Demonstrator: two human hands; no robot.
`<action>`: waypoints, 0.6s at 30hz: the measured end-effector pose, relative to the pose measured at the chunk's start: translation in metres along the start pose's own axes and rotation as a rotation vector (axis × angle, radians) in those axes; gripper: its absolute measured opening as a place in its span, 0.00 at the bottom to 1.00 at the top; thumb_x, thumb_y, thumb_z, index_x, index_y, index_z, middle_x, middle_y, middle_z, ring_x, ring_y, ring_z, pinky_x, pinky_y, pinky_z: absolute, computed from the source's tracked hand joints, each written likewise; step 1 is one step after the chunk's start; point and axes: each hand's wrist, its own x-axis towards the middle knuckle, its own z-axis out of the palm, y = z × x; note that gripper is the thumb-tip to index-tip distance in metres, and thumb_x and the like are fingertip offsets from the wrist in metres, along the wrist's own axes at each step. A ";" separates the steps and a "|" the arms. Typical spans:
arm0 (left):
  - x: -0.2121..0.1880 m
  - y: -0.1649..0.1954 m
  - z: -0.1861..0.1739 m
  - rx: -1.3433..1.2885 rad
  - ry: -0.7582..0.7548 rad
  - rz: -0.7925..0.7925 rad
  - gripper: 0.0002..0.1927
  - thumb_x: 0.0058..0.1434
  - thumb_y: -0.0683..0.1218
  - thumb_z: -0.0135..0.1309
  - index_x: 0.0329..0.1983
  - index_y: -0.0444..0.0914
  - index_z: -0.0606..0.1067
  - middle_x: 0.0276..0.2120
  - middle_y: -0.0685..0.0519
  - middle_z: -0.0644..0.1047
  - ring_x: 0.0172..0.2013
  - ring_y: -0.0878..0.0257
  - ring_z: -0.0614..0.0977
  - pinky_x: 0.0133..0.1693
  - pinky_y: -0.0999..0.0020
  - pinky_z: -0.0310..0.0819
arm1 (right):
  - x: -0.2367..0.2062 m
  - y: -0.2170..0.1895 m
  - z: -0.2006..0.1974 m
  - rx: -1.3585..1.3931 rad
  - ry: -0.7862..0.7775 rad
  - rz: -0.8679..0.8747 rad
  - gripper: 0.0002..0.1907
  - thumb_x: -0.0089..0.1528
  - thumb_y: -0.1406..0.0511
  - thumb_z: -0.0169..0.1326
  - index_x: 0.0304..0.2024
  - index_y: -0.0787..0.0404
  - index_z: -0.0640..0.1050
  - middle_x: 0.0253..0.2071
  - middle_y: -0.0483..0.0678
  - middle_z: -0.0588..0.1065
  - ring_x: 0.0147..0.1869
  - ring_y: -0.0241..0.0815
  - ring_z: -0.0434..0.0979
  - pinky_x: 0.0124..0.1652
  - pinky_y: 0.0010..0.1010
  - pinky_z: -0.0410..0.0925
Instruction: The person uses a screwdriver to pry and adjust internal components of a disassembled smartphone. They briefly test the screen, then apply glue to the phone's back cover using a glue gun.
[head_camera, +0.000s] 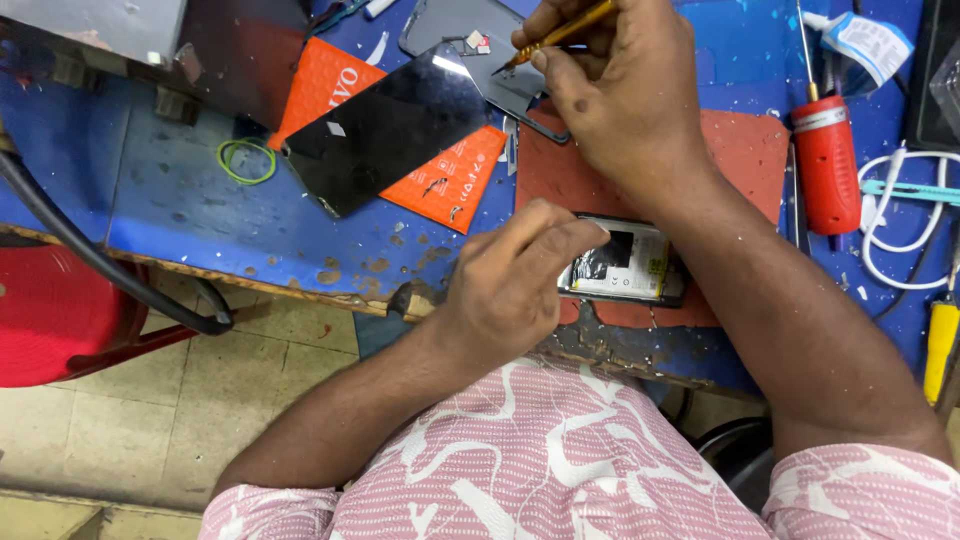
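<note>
A view looking down from a person's head at a worn blue desk (180, 190).

Low in the centre of the frame, the left hand (510, 285) presses down on an opened phone (625, 262) that lies on a red mat (740, 150) near the desk's front edge. The thumb and fingers (560, 235) are pinched at the phone's left end; whether they grip a part or only steady it cannot be told. A white-labelled battery shows inside the phone.

At the upper centre, the right hand (610, 90) has its fingers clenched around a thin yellow tool (560, 35), its tip resting on a grey back cover (480, 50).

To the left lie a black glass screen panel (390, 130) on an orange box (440, 170) and a green rubber band (247, 160). At the right stand a red-handled screwdriver (827, 160) and a white cable (900, 220).

Judged from this, the pointed tip could slip on the smooth cover and scratch it. The phone sits close to the chipped front edge, so a hard push could slide it off.
</note>
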 end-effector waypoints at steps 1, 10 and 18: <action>0.001 0.000 0.000 -0.014 0.013 -0.010 0.22 0.56 0.27 0.53 0.54 0.32 0.74 0.41 0.46 0.76 0.38 0.53 0.83 0.35 0.63 0.79 | 0.002 0.000 0.001 -0.026 -0.004 -0.006 0.12 0.67 0.85 0.53 0.48 0.71 0.69 0.47 0.55 0.79 0.51 0.43 0.83 0.50 0.30 0.79; 0.008 0.007 0.003 -0.089 0.130 -0.256 0.06 0.71 0.37 0.57 0.49 0.34 0.76 0.34 0.48 0.79 0.29 0.60 0.80 0.32 0.64 0.74 | -0.008 -0.005 -0.029 0.277 0.110 0.165 0.13 0.67 0.80 0.53 0.50 0.66 0.68 0.46 0.46 0.77 0.55 0.37 0.83 0.59 0.28 0.79; 0.010 0.006 0.005 0.022 0.070 -0.092 0.08 0.71 0.37 0.55 0.52 0.34 0.74 0.43 0.46 0.80 0.43 0.50 0.83 0.45 0.59 0.74 | 0.003 0.014 -0.007 -0.043 0.027 -0.066 0.12 0.67 0.84 0.55 0.48 0.70 0.70 0.46 0.55 0.78 0.52 0.45 0.83 0.51 0.31 0.77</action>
